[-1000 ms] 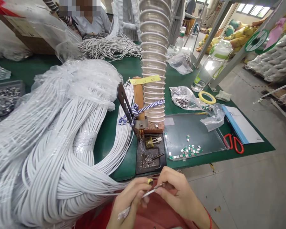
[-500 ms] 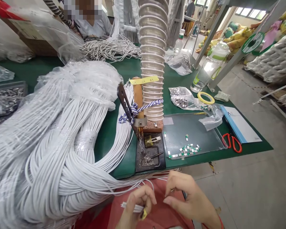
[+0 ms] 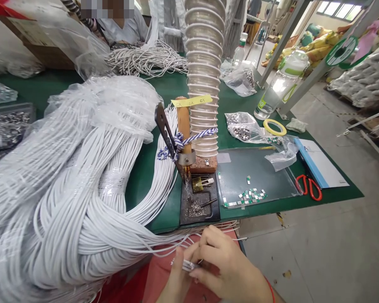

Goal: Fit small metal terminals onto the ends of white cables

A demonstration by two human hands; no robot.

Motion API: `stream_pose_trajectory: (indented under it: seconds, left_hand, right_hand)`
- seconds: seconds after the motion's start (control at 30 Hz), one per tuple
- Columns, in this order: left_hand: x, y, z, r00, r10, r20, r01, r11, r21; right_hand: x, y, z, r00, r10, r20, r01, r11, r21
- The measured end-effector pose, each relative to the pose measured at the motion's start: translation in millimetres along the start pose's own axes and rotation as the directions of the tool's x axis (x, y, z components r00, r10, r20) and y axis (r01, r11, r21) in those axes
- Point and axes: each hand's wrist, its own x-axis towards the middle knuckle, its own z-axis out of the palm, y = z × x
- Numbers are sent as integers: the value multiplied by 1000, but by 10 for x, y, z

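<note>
Low in front of my lap, my left hand [image 3: 177, 275] is closed around a small bundle of short white strips [image 3: 188, 265], whose exact kind I cannot make out. My right hand [image 3: 222, 263] meets it from the right, thumb and fingers pinched at the bundle's right end; what lies in that pinch is mostly hidden. Just above both hands, loose white cables [image 3: 164, 244] run along the table's front edge. Beyond them stands a soldering iron [image 3: 185, 168] with a wooden handle, tied upright with blue-and-white cord over a dark tray [image 3: 202, 212].
Thick bundles of white cable [image 3: 69, 219] fill the left side. A clear ribbed hose [image 3: 204, 84] comes down behind the iron. Small green-and-white boards [image 3: 249, 195] lie on a clear sheet [image 3: 255, 166]. Red scissors [image 3: 311, 189], yellow tape [image 3: 274, 127] and a bottle [image 3: 279, 88] stand right.
My right hand has moved left and down to meet my left hand at the white bundle. The yellow piece seen by my left hand is now hidden. The view has shifted slightly.
</note>
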Motion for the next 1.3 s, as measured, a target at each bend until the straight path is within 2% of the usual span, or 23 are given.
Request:
stream_pose_trajectory:
  seconds: [0.1,0.2,0.37,0.43,0.53,0.63,0.7,0.97,1.13,1.3]
  left_hand:
    - [30,-53,-27,1000,-3,8,3,1000,30]
    - [68,-116,-93,999,27,37,-30,997,78]
    - [108,-128,-206,983,138,124,-172,925,338]
    - [106,-56,-177,969,148,198,-227,850,476]
    - [69,113,-87,946,138,292,-306,674,672]
    - [17,276,-29,956,172,239,-294,502,813]
    - [1,358,-25,953,203,227,-296,452,841]
    - [42,568,-97,900,365,237,-389,431,814]
    - [63,647,-110,907,325,270,-402,468,787]
    - [90,698,-1,912,274,305,-405,480,778]
  right_hand:
    - [0,16,7,1000,7,4,-7,1000,-5]
    - [16,35,39,999,-39,-32,38,999,-39]
    - [38,66,19,987,-117,-113,128,988,90]
    - [41,68,-28,983,-91,-162,114,984,139]
    - [43,64,-101,975,9,-222,41,975,220]
    - [43,62,-148,966,96,-239,-25,958,285]
    - [46,64,-166,963,126,-238,-53,954,294]
    - [125,95,-185,960,142,-242,-64,950,304]
    - [217,58,-168,959,140,-246,-51,940,337]
    - [254,6,-146,966,66,-249,19,945,326]
